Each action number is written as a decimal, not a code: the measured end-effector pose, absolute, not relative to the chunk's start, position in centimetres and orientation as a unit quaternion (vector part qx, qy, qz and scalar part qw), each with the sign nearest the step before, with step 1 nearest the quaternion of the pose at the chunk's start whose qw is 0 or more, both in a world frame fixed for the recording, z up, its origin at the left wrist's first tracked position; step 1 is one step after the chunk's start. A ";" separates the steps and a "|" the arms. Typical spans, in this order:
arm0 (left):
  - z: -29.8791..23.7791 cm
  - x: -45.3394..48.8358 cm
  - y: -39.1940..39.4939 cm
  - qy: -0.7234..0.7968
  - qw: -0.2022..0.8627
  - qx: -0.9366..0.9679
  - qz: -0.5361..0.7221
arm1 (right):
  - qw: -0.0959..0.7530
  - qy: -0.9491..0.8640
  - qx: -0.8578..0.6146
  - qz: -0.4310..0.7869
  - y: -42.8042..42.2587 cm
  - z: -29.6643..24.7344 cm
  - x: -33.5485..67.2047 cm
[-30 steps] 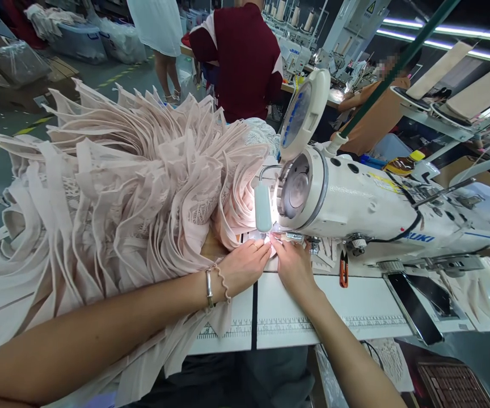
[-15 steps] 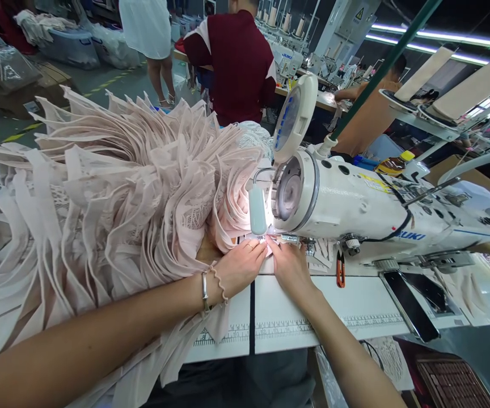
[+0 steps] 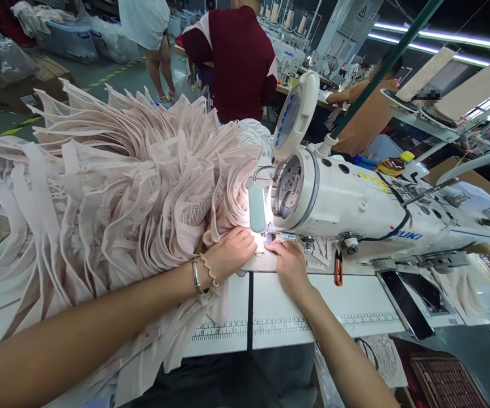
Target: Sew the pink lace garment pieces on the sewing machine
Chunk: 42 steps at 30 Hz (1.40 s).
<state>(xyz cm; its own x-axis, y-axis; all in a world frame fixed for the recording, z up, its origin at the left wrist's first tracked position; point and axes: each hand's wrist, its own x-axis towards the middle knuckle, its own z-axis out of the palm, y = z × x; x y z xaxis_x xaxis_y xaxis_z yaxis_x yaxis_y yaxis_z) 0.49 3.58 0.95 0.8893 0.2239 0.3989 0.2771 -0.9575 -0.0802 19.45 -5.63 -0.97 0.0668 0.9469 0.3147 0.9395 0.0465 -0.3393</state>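
Under the lit end of a white sewing machine [image 3: 355,198], a small piece of pale pink fabric [image 3: 258,245] lies between my hands. My left hand [image 3: 232,249], fingers curled and pressed together, grips its left side. From the right, my right hand [image 3: 290,263] pinches the fabric's edge between thumb and forefinger, close to the needle area. Glare and a pale green guard [image 3: 257,208] hide the needle. A big heap of pale pink lace garment pieces [image 3: 134,187] rises beside and behind my left forearm.
Orange thread snips [image 3: 338,269] and a dark phone [image 3: 404,303] lie right of my right hand. A printed ruler [image 3: 283,328] runs along the table's front edge. Thread cones [image 3: 470,85] stand above the machine. A person in a maroon top [image 3: 240,62] sits ahead.
My left hand has drawn back slightly leftward and up, its fingers more curled, so the hands are farther apart. More fabric shows between them. The machine's round end part has turned.
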 end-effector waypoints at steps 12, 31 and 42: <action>1.0 0.3 4.1 -0.135 0.039 -0.973 -0.185 | 0.167 -0.733 -0.656 -0.064 -6.0 -1.0 19.6; 0.7 0.4 4.0 -0.083 -0.030 -0.981 -0.170 | 0.223 -0.766 -0.558 -0.230 -6.6 0.2 18.1; 0.9 0.9 3.1 -0.072 0.046 -0.981 -0.176 | 0.334 -0.689 -0.631 -0.125 -5.9 0.0 17.4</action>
<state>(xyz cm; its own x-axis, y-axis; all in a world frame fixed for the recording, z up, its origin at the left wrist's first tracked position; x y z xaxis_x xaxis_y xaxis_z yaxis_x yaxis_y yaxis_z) 0.92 3.14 0.86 0.9277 0.1258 0.3514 0.1584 -0.9852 -0.0654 17.36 -5.93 0.00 0.0192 0.7860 0.6179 0.9531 0.1724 -0.2489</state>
